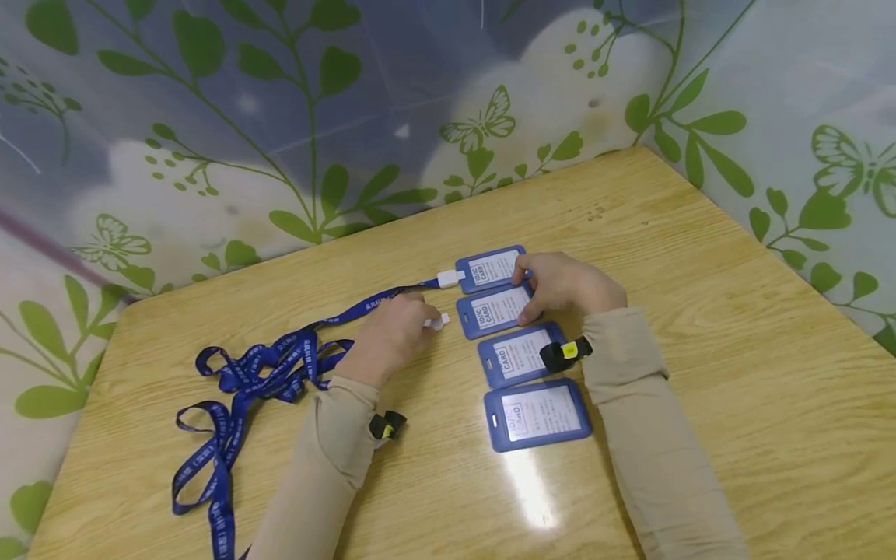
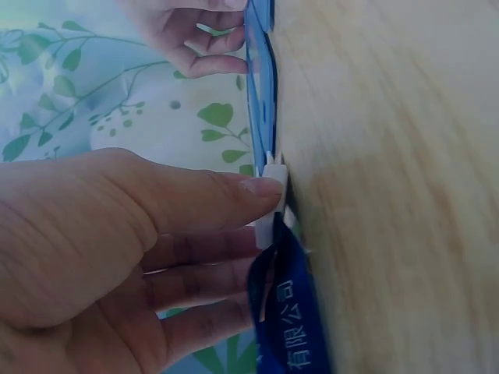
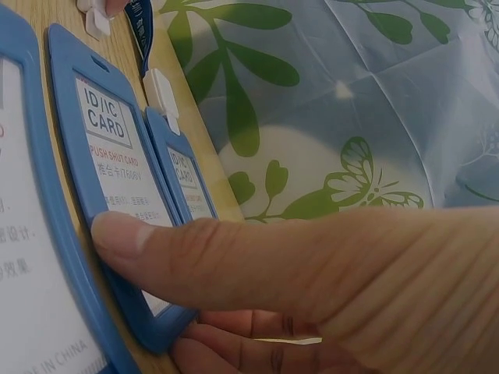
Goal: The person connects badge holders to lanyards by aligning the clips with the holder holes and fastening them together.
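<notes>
My left hand (image 1: 392,334) pinches the white plastic clip (image 2: 271,187) of a blue lanyard (image 2: 290,312) between thumb and fingers. The clip's tip points at the slotted end of the second blue badge holder (image 1: 483,313) from the back, with a small gap in the head view. At that holder's far end, my right hand (image 1: 570,284) grips it by the edges, thumb (image 3: 125,234) on the near long side. Behind it lies another badge holder (image 1: 488,270), with a lanyard's white clip (image 1: 449,278) at its slot.
Nearer me lie two more badge holders (image 1: 514,356) (image 1: 539,414) in the same row. Several blue lanyards (image 1: 241,404) lie in tangled loops on the left of the wooden table (image 1: 735,373). A leaf-patterned covering (image 1: 392,101) rises behind the table's far edge.
</notes>
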The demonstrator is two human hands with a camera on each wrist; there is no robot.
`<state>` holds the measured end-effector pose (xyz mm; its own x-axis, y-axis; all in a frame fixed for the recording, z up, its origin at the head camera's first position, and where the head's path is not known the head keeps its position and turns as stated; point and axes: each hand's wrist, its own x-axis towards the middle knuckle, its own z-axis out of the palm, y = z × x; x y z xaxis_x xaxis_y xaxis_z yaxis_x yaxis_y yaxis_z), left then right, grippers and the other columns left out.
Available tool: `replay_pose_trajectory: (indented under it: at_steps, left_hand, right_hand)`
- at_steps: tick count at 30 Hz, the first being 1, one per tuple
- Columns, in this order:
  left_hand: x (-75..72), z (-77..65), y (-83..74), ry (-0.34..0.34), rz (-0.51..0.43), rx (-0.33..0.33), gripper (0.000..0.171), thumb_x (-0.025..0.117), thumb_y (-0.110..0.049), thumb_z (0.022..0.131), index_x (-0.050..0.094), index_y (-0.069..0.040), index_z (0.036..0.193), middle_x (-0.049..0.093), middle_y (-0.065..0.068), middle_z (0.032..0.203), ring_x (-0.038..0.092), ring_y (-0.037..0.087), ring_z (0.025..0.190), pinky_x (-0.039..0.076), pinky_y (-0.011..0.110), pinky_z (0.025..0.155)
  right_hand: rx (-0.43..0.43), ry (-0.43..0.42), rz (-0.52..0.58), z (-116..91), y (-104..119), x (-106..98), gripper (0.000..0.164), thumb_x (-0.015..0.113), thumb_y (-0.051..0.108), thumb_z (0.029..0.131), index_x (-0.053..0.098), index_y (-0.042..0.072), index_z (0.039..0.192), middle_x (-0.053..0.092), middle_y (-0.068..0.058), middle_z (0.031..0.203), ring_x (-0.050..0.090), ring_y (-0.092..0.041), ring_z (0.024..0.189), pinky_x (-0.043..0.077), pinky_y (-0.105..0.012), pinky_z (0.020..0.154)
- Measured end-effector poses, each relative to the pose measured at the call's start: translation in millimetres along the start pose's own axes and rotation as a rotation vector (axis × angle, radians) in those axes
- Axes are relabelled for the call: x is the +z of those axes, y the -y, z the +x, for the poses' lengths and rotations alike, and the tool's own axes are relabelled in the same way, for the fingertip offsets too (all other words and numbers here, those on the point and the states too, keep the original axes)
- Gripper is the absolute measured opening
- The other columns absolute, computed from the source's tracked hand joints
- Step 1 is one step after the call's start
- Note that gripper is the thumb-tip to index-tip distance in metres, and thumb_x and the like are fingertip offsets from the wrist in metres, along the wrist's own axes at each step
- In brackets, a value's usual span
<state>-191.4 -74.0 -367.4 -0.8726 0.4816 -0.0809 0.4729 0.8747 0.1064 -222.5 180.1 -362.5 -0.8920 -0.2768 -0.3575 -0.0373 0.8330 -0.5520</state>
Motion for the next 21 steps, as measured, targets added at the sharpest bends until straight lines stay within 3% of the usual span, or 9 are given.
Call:
replay_pose_trajectory:
  at_steps: [8, 21]
  left_hand:
    - [-3.7, -2.7, -1.9, 0.058, -0.026, -0.024, 0.029, 0.067, -0.013, 0.098, 0.073, -0.021, 0.126, 0.065, 0.006, 0.104, 0.054, 0.018, 0.082, 0.051, 0.029, 0.073]
    - [-0.2, 2.4, -2.2, 0.017, 0.060, 0.075, 0.030, 0.067, -0.006, 0.096, 0.075, -0.018, 0.122, 0.071, 0.008, 0.106, 0.068, 0.023, 0.095, 0.057, 0.035, 0.087]
  right_hand:
    - [-0.012, 0.004, -0.018, -0.1, 0.7, -0.6, 0.049, 0.086, 0.016, 0.080, 0.057, 0.010, 0.119, 0.057, -0.013, 0.108, 0.053, -0.029, 0.099, 0.044, -0.041, 0.087]
    - [0.010, -0.001, -0.023, 1.3, 2.3, 1.8, 0.048, 0.086, 0.018, 0.081, 0.058, 0.011, 0.119, 0.059, -0.013, 0.110, 0.054, -0.030, 0.101, 0.044, -0.043, 0.090]
